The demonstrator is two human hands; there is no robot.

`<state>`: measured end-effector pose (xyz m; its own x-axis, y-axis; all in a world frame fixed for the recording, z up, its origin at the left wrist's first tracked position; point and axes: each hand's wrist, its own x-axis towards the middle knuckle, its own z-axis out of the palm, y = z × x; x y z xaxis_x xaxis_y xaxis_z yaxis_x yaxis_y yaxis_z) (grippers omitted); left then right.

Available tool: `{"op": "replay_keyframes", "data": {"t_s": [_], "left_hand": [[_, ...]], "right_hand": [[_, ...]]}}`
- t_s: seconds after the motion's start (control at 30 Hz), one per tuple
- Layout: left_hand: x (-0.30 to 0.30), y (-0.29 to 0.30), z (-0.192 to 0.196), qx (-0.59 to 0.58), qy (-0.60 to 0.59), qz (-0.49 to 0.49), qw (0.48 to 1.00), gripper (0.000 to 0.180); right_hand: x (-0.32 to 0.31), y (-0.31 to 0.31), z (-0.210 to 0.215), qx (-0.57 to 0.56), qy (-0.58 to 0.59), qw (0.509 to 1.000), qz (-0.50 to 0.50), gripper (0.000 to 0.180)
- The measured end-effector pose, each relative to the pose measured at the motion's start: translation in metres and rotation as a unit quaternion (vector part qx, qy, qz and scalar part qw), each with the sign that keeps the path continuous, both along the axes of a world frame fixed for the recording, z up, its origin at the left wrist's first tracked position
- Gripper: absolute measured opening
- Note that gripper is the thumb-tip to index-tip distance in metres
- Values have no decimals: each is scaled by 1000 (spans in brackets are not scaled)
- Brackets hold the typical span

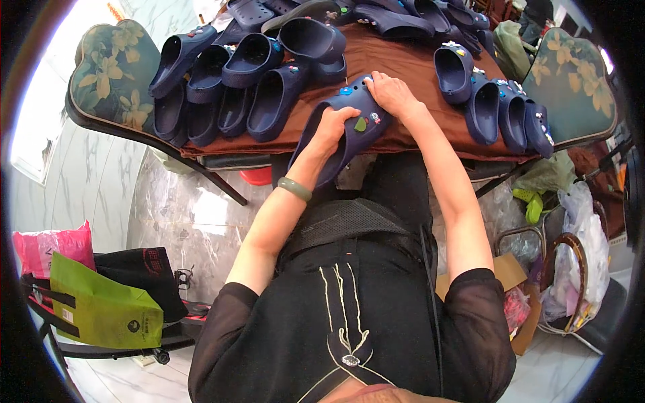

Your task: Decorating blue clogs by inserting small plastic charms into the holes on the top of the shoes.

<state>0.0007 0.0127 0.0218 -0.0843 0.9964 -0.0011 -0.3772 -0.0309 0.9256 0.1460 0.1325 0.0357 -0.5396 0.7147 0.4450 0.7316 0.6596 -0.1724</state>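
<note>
A dark blue clog [359, 138] with small coloured charms on its upper is tilted over the table's near edge, toe pointing away from me. My left hand [329, 131] grips it at the opening, thumb on the upper beside a green charm; the other fingers are mostly hidden. At the toe, my right hand [393, 94] has its fingers bent and pressed on the holed top, near a blue charm. Whether a small piece is under those fingertips I cannot tell. Left of it, several matching clogs [275, 104] stand in stacked rows; more clogs [484, 111] line the right.
A brown cloth [403, 57] covers the table, with more clogs [393, 20] heaped at the back. Floral chair backs [111, 77] flank both sides. Lower left, a green bag [107, 302] and a pink package [57, 248] rest on a chair. Plastic bags [571, 248] and a cardboard box [527, 322] stand right.
</note>
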Motion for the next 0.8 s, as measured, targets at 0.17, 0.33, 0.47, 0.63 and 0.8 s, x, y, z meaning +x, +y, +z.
{"op": "replay_keyframes", "data": {"t_s": [0.17,0.33,0.47,0.63,0.8], "left_hand": [[-3,-2,-2,-13,-10,-25,1000,23],[0,1,0,-1,-47,-15,999,26],[-3,6,-3,-12,-56,-33,998,27],[0,3,-1,16,-77,-22,997,28],[-7,10,-12,-4,-54,-37,998,27]], "right_hand": [[2,19,-2,-47,21,997,-64,41],[22,44,-13,-64,91,984,-136,45],[47,47,-35,-7,55,986,-157,44],[50,13,-23,67,238,965,84,29],[44,-63,-9,-84,182,951,235,41]]}}
